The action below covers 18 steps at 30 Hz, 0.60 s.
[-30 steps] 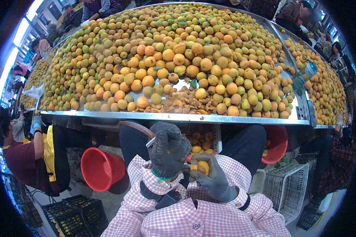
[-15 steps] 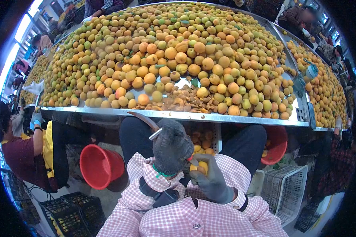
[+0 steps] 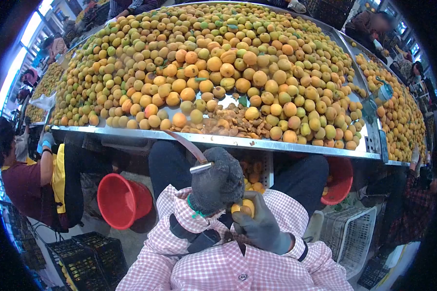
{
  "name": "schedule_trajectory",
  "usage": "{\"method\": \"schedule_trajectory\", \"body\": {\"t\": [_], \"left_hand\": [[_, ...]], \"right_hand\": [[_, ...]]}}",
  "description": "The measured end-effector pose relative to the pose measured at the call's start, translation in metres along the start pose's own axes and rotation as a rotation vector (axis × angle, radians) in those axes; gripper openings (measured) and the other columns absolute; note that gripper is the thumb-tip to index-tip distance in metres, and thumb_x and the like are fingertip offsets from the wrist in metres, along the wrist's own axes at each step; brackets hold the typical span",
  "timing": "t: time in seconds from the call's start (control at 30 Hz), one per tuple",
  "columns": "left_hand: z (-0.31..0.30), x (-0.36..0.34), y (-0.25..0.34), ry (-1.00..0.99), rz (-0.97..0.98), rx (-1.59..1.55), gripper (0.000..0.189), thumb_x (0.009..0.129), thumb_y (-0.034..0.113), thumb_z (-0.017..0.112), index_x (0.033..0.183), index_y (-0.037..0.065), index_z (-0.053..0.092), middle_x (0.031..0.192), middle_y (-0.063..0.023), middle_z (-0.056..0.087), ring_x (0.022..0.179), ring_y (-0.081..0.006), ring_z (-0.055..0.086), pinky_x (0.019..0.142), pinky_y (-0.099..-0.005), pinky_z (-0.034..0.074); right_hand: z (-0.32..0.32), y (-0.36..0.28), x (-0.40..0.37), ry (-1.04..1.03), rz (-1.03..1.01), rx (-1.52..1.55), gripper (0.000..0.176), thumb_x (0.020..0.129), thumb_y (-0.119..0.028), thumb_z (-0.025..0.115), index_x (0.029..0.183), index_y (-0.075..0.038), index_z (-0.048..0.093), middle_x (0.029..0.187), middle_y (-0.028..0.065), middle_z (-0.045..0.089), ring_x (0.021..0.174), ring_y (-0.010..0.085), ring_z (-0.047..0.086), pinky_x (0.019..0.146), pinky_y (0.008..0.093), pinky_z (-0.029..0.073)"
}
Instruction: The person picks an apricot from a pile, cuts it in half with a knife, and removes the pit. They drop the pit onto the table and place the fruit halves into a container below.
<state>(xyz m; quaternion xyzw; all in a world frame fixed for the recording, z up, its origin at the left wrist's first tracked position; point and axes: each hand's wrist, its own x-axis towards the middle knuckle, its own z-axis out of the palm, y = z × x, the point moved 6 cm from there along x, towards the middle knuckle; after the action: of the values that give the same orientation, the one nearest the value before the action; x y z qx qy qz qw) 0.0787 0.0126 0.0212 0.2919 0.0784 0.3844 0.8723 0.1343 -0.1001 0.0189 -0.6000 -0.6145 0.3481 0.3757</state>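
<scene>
A dark grey glove covers my left hand [image 3: 217, 183], whose fingers are wrapped round a curved knife [image 3: 188, 148] with a metal collar. The curved part points up and left to the table edge. My right hand [image 3: 263, 227], in a smoother grey glove, is closed on an apricot [image 3: 244, 207] that looks cut, its pit side facing up. Both hands are close together in front of my chest. Past them, many apricots [image 3: 179, 63] cover the metal table [image 3: 218, 140], with a heap of cut scraps [image 3: 228, 123] near its front edge.
Red buckets [image 3: 124, 201] [image 3: 339, 179] stand left and right of my knees. A white crate [image 3: 349, 237] is at the lower right, black crates [image 3: 94, 257] at the lower left. A co-worker [image 3: 26, 184] sits at left. A clear bottle [image 3: 381, 93] lies by the table divider.
My left hand has shifted slightly right and down with the knife, and its red-tipped detail by the fruit no longer shows. The view has tilted slightly.
</scene>
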Motion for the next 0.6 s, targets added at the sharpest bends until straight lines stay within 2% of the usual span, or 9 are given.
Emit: {"method": "schedule_trajectory", "body": {"t": [0.07,0.1,0.17,0.3,0.37,0.43,0.5,0.57,0.6], "left_hand": [[-0.005,0.000,0.001,0.143,0.006,0.088,0.033,0.092,0.036,0.050,0.076,0.007,0.047,0.055,-0.0012,0.038,0.040,-0.0143,0.036,0.035,-0.0274,0.028],[-0.005,0.000,0.000,0.144,0.006,0.088,0.033,0.092,0.036,0.050,0.076,0.007,0.047,0.055,-0.0012,0.038,0.040,-0.0143,0.036,0.035,-0.0274,0.028],[-0.006,0.003,0.000,0.145,-0.008,-0.018,0.032,0.093,0.036,0.048,0.080,0.007,0.048,0.057,-0.0013,0.040,0.041,-0.0141,0.037,0.036,-0.0279,0.029],[-0.022,0.002,-0.011,0.155,-0.065,-0.228,0.033,0.093,0.039,0.046,0.084,0.007,0.050,0.058,-0.0018,0.044,0.041,-0.0148,0.041,0.036,-0.0270,0.033],[-0.033,-0.006,-0.019,0.380,-0.179,0.160,0.035,0.093,0.041,0.047,0.088,0.007,0.052,0.060,-0.0017,0.047,0.042,-0.0159,0.046,0.037,-0.0255,0.037],[-0.024,-0.004,-0.011,0.338,-0.144,0.312,0.032,0.092,0.040,0.049,0.091,0.008,0.053,0.060,-0.0019,0.049,0.042,-0.0160,0.048,0.037,-0.0249,0.039],[-0.023,-0.005,-0.018,0.353,-0.160,0.009,0.025,0.093,0.032,0.052,0.087,0.008,0.054,0.053,0.0020,0.039,0.038,-0.0095,0.037,0.035,-0.0241,0.029],[-0.024,-0.002,-0.018,0.344,-0.151,-0.060,0.025,0.093,0.032,0.052,0.086,0.008,0.054,0.053,0.0023,0.039,0.038,-0.0093,0.037,0.035,-0.0239,0.029],[-0.024,-0.001,-0.017,0.333,-0.142,-0.128,0.026,0.093,0.032,0.052,0.085,0.008,0.054,0.053,0.0026,0.038,0.038,-0.0092,0.037,0.035,-0.0237,0.028]], "right_hand": [[-0.004,-0.018,0.003,0.185,-0.274,-0.269,0.036,0.080,-0.010,0.062,0.110,0.003,0.047,0.098,0.0186,0.052,0.084,0.0302,0.057,0.072,0.0342,0.048],[0.001,-0.018,0.003,0.184,-0.273,-0.268,0.036,0.080,-0.010,0.062,0.110,0.003,0.047,0.098,0.0186,0.052,0.084,0.0302,0.057,0.072,0.0342,0.048],[0.003,0.010,0.004,0.243,0.097,0.185,0.033,0.082,-0.012,0.061,0.107,0.004,0.046,0.094,0.0179,0.052,0.084,0.0287,0.058,0.070,0.0348,0.049],[-0.006,-0.009,0.009,0.283,-0.167,-0.143,0.032,0.082,-0.011,0.062,0.106,0.003,0.046,0.093,0.0179,0.052,0.080,0.0276,0.058,0.067,0.0338,0.049],[0.011,0.016,0.007,0.001,0.722,1.054,0.035,0.082,-0.014,0.063,0.108,0.002,0.046,0.089,0.0171,0.054,0.077,0.0252,0.058,0.065,0.0319,0.048],[0.012,0.020,0.008,-0.001,0.691,1.008,0.038,0.082,-0.016,0.064,0.110,0.002,0.046,0.087,0.0162,0.054,0.076,0.0238,0.057,0.065,0.0316,0.048],[0.019,0.034,-0.001,-0.007,0.678,0.963,0.040,0.082,-0.018,0.064,0.112,0.002,0.046,0.085,0.0154,0.055,0.076,0.0223,0.057,0.065,0.0313,0.047],[0.013,0.031,0.005,-0.008,0.258,0.412,0.037,0.084,-0.017,0.062,0.112,0.001,0.047,0.083,0.0141,0.056,0.077,0.0215,0.057,0.067,0.0323,0.048],[0.014,0.030,0.006,-0.008,0.258,0.412,0.037,0.084,-0.017,0.062,0.112,0.001,0.047,0.083,0.0141,0.056,0.077,0.0215,0.057,0.067,0.0323,0.048]]}}
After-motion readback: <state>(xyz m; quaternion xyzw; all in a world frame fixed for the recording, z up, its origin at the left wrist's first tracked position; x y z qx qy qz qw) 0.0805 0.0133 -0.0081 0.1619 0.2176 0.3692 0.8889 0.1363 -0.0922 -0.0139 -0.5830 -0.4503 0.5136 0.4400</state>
